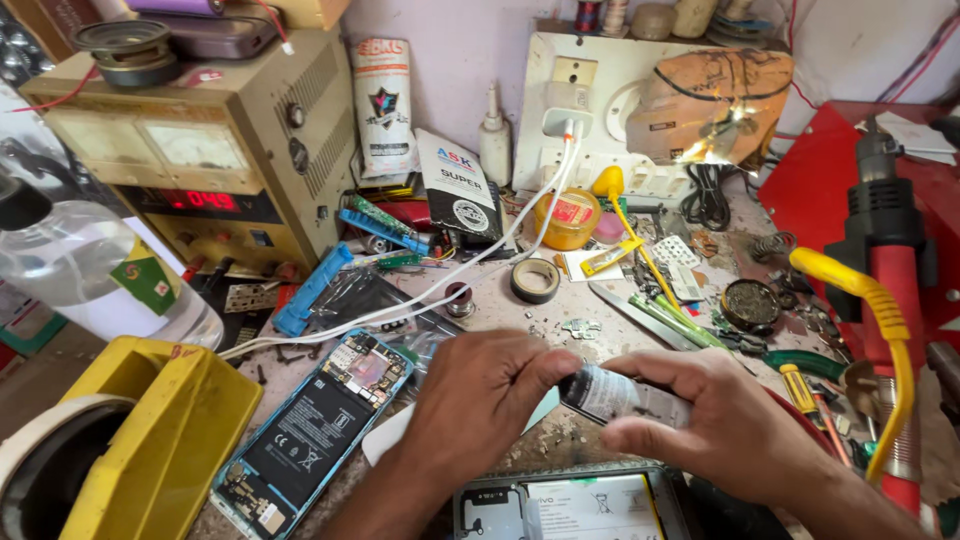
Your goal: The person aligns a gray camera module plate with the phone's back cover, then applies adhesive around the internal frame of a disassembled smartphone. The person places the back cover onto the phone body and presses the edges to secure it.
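while both hands grip small bottle, fingers hide its ends.

At the back wall we noted a tall white pouch standing upright, a black-and-white pouch leaning just right of it. The beige power supply at left carried a red digit display. An orange round tub sat centre, red-labelled.
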{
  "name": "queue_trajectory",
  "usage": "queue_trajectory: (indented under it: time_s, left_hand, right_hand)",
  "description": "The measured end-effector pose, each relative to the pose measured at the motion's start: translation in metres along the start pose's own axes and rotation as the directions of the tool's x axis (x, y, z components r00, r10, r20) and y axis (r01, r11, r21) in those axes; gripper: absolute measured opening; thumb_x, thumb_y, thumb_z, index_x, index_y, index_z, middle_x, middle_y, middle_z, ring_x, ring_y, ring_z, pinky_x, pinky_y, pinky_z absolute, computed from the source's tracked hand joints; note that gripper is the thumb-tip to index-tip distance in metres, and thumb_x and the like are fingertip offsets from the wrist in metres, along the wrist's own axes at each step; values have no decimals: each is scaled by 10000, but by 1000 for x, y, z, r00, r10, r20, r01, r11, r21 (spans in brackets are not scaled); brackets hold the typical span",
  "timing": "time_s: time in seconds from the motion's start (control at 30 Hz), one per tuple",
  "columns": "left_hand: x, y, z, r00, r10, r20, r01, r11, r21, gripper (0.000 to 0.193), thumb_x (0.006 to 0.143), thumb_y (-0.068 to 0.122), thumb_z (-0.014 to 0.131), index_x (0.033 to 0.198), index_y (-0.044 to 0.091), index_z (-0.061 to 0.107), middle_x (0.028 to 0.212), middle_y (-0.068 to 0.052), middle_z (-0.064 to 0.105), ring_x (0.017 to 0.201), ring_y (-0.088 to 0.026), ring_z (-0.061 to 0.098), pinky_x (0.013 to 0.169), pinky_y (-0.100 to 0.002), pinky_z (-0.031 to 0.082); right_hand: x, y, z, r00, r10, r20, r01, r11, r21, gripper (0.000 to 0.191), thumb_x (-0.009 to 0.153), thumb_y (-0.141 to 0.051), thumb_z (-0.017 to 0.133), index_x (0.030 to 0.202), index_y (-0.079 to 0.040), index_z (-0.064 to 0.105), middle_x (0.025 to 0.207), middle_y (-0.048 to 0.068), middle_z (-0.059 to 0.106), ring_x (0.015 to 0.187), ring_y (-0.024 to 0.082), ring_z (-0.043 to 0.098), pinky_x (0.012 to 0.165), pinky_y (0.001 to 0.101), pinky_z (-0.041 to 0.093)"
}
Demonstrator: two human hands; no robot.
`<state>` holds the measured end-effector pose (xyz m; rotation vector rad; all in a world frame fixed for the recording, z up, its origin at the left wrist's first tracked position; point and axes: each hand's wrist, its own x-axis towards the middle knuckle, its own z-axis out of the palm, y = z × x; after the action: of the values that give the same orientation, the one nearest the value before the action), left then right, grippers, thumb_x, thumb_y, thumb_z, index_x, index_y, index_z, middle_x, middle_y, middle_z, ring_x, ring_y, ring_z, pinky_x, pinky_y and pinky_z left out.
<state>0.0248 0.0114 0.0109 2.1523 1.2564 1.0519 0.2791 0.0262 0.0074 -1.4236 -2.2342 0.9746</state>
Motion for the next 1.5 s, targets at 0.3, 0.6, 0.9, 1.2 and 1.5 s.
queue_trajectory:
  time_s: [0.3,0.6,0.9,1.2,1.5]
  left_hand:
    - [1,-2,3,975,-212,66,217,973,-83,434,1011,482,543,882,105,716,661,-170,623,611,-366,635,598,-456,494]
    - [-3,-15,9,986,156,-58,-164,964,-207,422,1061,415,464,990,18,588,871,-166,604,771,-358,599,657,-427,463]
    - [8,-24,8,990,0,-143,25,984,177,314,963,396,619,990,96,707,1011,-109,709,994,-335,646,813,-465,509]
    - [-1,-2,25,954,-257,154,299,854,-426,341,884,315,723,1144,95,712,953,-34,771,840,-159,730,767,-332,596]
    - [-1,-10,34,992,-117,-48,60,771,-633,212,934,174,760,1077,27,704,905,-44,784,823,-66,690,750,-264,585]
  right_hand:
    - [4,3,-2,992,4,123,-51,922,383,506,861,-273,835,1297,-41,727,893,-7,677,784,65,535,665,257,500]
    - [11,3,3,990,2,143,-99,733,673,498,825,-227,795,1255,17,738,931,11,773,798,58,641,684,235,514]
    - [2,36,-38,972,184,-148,-104,896,432,526,920,-231,815,1375,3,696,796,144,643,598,216,572,505,369,470]
    - [18,15,11,995,-86,-57,102,755,648,675,817,-98,731,1445,-107,483,1080,14,739,894,90,675,752,278,573]
    - [9,-1,9,927,-328,-180,305,942,-143,199,918,-239,683,1015,-67,654,753,74,730,673,250,715,618,351,544]
